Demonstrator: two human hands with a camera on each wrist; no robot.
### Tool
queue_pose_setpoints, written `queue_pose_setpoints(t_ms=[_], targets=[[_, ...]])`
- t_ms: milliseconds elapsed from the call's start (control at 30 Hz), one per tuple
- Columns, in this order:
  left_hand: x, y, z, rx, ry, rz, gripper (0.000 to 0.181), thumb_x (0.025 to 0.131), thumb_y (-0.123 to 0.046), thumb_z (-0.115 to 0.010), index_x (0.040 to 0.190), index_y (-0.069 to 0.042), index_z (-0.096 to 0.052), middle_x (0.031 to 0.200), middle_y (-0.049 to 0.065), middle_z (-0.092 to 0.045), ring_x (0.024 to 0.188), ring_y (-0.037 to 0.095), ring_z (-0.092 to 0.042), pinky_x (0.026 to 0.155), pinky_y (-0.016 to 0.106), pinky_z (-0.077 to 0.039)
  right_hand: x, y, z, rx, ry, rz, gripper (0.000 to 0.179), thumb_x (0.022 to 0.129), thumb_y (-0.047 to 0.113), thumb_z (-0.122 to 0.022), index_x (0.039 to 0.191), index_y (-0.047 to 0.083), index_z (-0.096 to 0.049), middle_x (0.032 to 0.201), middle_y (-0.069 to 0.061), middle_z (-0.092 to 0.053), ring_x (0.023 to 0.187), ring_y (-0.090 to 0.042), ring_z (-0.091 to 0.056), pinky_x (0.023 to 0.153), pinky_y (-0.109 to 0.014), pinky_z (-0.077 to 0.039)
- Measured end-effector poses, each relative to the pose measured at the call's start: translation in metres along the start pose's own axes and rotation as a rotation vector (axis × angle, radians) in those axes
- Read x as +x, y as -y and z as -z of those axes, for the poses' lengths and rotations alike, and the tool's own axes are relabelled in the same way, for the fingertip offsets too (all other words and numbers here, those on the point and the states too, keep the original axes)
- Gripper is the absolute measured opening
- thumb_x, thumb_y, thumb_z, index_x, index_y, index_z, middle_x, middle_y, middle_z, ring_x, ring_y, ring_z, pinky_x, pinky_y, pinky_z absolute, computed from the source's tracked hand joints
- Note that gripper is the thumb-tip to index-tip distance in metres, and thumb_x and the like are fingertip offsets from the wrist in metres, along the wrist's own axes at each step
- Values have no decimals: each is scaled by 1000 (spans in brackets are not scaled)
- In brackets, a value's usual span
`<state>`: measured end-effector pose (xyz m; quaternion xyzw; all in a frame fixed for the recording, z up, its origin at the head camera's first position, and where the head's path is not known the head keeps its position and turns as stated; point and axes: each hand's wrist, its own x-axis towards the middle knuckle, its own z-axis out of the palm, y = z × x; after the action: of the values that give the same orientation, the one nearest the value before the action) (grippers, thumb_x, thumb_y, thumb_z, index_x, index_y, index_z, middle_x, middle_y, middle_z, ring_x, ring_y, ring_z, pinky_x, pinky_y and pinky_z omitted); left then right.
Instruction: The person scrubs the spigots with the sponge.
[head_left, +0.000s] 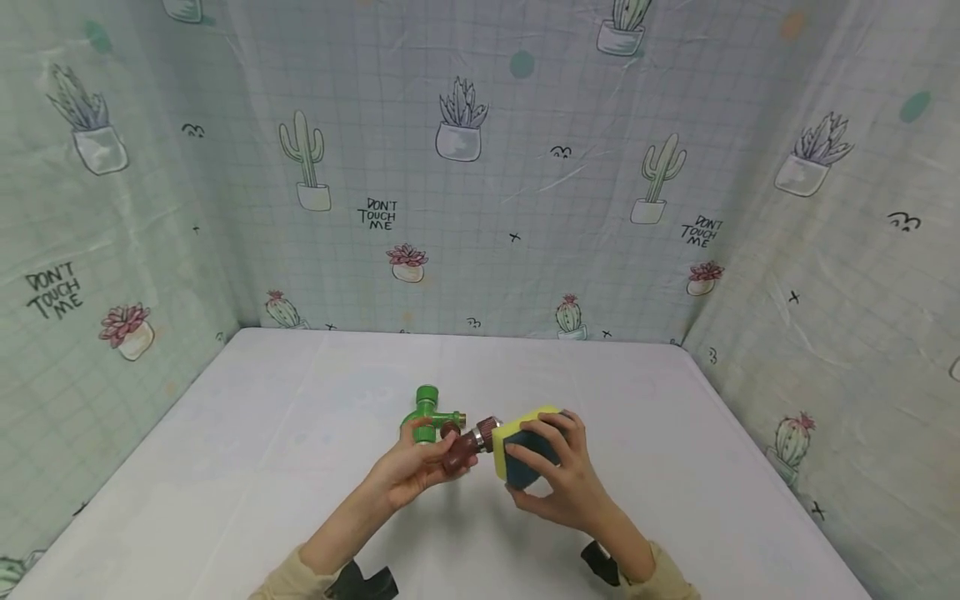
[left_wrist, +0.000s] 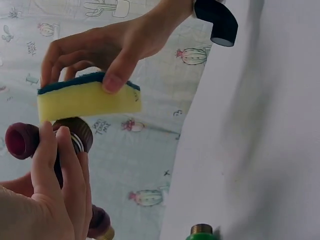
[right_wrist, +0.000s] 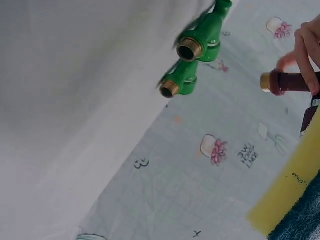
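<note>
My left hand [head_left: 408, 468] grips a dark red tap [head_left: 459, 455], its ribbed end pointing right toward the sponge. A brass threaded outlet [right_wrist: 266, 82] on the tap shows in the right wrist view. My right hand [head_left: 573, 477] holds a yellow sponge [left_wrist: 90, 104] with a dark blue-green scouring side, fingers spread over it and thumb on its edge. In the left wrist view the sponge's yellow face lies right at the ribbed end. Part of the tap is hidden by my left fingers.
Two green taps [right_wrist: 207, 37] with brass threaded ends stand on the white table [head_left: 300, 433], just beyond my left hand. A patterned cloth [head_left: 517, 192] with cactus drawings hangs around the back and sides. Black camera mounts [head_left: 363, 583] sit at my wrists.
</note>
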<state>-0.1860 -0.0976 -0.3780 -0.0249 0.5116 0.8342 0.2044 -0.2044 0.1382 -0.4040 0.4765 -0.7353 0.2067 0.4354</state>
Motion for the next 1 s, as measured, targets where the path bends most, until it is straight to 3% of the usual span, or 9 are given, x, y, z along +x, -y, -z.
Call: queue_pose_setpoints(t_ms=[100,200,267,367,467,600,700,900,1000], targets=[[0,1,2,45,88,34,56,91,-14,-50,136,-4,-19,112,19,-53,85,20,-65,77,32,-54,8,-3,1,19,-32,-6,45,77,44,-60,111,15,-58,114,-15,-50,107,-34,-36,89,-51,-30],[0,0,3,121,211,71,46,96,-12,-40,135,7,-25,107,17,-60,91,22,-65,78,31,-54,12,-5,2,45,-33,-48,46,78,44,-59,113,15,-57,116,-14,-49,108,-32,-35,87,-47,-34],[-1,0,5,140,290,110,44,95,-5,-36,135,9,-24,103,17,-63,95,27,-63,80,36,-53,14,-7,3,65,-14,-96,47,78,45,-57,114,16,-56,118,-13,-48,110,-30,-34,84,-44,-37],[0,1,7,196,337,147,46,93,-5,-42,134,8,-27,102,15,-63,100,35,-60,80,42,-52,17,-5,5,90,58,-176,49,79,47,-56,119,19,-53,122,-10,-46,113,-26,-32,79,-41,-42],[-1,5,8,353,277,102,50,90,-14,-53,132,6,-33,106,17,-60,101,39,-58,75,45,-53,23,-2,9,111,146,-225,53,77,47,-59,122,23,-50,125,-6,-44,113,-23,-31,76,-42,-45],[-1,8,6,643,121,-56,49,86,-27,-59,121,5,-48,111,23,-56,101,35,-58,72,43,-55,35,0,11,124,239,-255,57,73,41,-67,124,25,-49,124,-3,-46,111,-20,-33,80,-47,-40],[1,11,3,778,74,-179,36,86,-23,-59,111,4,-58,107,24,-59,95,30,-60,76,41,-51,44,-1,12,101,303,-284,56,72,36,-68,124,26,-49,121,-2,-48,108,-19,-36,81,-48,-36],[3,20,-5,861,-29,-409,19,84,-10,-60,98,2,-64,95,18,-65,83,24,-65,68,28,-51,53,2,12,46,413,-354,50,74,34,-64,122,30,-51,119,1,-49,104,-17,-39,76,-44,-37],[1,22,-7,822,-101,-451,17,84,-6,-59,97,3,-63,92,20,-65,77,25,-66,62,26,-52,50,6,13,49,415,-351,53,71,35,-67,122,32,-51,119,1,-49,104,-16,-38,76,-43,-37]])
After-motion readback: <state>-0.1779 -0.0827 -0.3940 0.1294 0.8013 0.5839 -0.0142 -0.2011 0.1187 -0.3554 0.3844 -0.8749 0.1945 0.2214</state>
